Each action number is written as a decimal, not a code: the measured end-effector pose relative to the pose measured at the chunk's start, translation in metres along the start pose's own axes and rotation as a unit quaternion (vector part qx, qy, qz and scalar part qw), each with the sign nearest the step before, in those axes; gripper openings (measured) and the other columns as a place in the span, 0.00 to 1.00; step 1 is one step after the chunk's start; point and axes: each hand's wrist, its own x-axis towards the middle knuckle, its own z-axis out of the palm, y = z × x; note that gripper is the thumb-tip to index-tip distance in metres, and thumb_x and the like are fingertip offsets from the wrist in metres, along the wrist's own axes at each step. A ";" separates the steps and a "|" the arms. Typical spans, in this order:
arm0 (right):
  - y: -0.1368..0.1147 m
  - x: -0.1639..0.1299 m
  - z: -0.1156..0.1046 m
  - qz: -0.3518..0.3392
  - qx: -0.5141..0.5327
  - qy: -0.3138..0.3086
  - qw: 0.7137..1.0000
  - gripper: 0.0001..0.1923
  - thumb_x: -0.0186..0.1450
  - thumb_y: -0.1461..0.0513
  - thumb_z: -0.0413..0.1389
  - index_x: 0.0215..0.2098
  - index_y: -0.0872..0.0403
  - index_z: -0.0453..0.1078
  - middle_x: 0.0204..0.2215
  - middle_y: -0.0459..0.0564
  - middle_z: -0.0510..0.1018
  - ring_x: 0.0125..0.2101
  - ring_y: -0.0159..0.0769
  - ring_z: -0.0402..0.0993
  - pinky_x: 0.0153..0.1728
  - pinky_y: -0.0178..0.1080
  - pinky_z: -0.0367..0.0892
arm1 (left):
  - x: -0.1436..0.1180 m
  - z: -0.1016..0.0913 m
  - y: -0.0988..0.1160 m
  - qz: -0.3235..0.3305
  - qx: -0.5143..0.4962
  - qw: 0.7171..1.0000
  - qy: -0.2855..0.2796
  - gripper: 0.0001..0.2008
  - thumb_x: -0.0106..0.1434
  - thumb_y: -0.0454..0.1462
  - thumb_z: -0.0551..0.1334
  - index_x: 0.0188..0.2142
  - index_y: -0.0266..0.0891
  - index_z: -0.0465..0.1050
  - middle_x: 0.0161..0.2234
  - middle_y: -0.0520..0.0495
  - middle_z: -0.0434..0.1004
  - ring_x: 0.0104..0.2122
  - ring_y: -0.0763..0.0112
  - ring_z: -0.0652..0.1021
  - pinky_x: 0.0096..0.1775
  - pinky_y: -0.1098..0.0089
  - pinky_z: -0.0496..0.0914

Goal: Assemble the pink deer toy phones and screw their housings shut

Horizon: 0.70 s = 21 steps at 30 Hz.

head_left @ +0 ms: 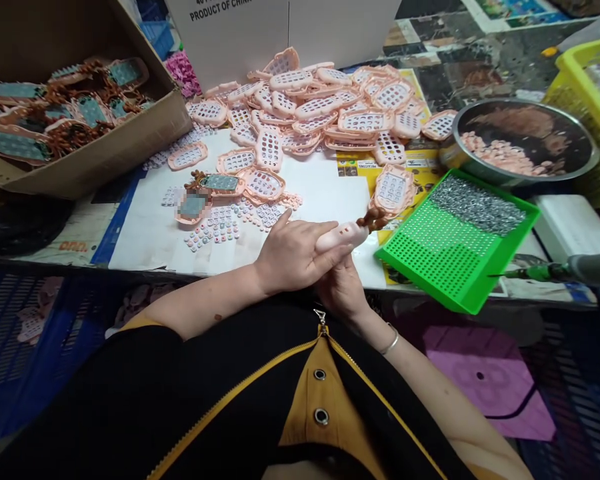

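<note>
Biggest thing here is the table (pixel 145 230), partly covered in white, with a white carton (pixel 330 40) at the back reading "PRODUCT OF CHINA". There's another printed line above that, but it's cut off at the top. Brown cardboard box (pixel 130 147) on the left has pink casings with greenish circuit boards (pixel 90 110) in it. Middle of the table is a big heap of pink perforated shells (pixel 325 110), partly over a yellow printed sheet (pixel 357 167) whose text is too small for me to read. Over on the right: yellow basket (pixel 587 52), steel bowl (pixel 577 140) of little pink bits, and a green perforated tray (pixel 430 247) with silvery screws (pixel 480 203) at its far end.

Hands-wise, the left hand (pixel 297 253) and right hand (pixel 343 283) are both gripping one pink toy casing (pixel 343 237) just over the table's near edge, brown antler-like bits (pixel 373 220) poking out its end. Smallest stuff is the tiny printed buttons (pixel 215 230), spread left of the hands.
</note>
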 end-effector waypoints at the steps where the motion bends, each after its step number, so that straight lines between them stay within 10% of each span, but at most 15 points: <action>1: 0.001 -0.001 0.001 -0.001 0.001 0.000 1.000 0.36 0.60 0.35 0.56 0.62 0.37 0.59 0.62 0.48 0.72 0.63 0.41 0.66 0.57 0.48 0.72 | 0.000 0.000 0.002 0.013 0.021 1.000 0.002 0.23 0.65 0.52 0.60 0.47 0.38 0.80 0.46 0.37 0.84 0.46 0.50 0.80 0.65 0.45 0.48; 10: 0.000 0.004 -0.003 0.031 0.053 0.006 0.998 0.34 0.62 0.36 0.55 0.59 0.41 0.65 0.59 0.49 0.74 0.65 0.43 0.64 0.59 0.49 0.72 | 0.008 -0.003 -0.006 -0.044 0.001 0.997 -0.068 0.34 0.64 0.57 0.59 0.60 0.38 0.72 0.56 0.36 0.78 0.52 0.49 0.79 0.53 0.57 0.67; 21: -0.004 0.009 -0.006 0.065 0.139 0.037 0.987 0.30 0.58 0.36 0.61 0.49 0.43 0.72 0.50 0.44 0.79 0.55 0.38 0.74 0.47 0.40 0.78 | 0.005 0.002 -0.018 0.054 0.162 0.985 -0.027 0.27 0.69 0.52 0.52 0.47 0.34 0.79 0.44 0.36 0.84 0.45 0.55 0.81 0.58 0.52 0.63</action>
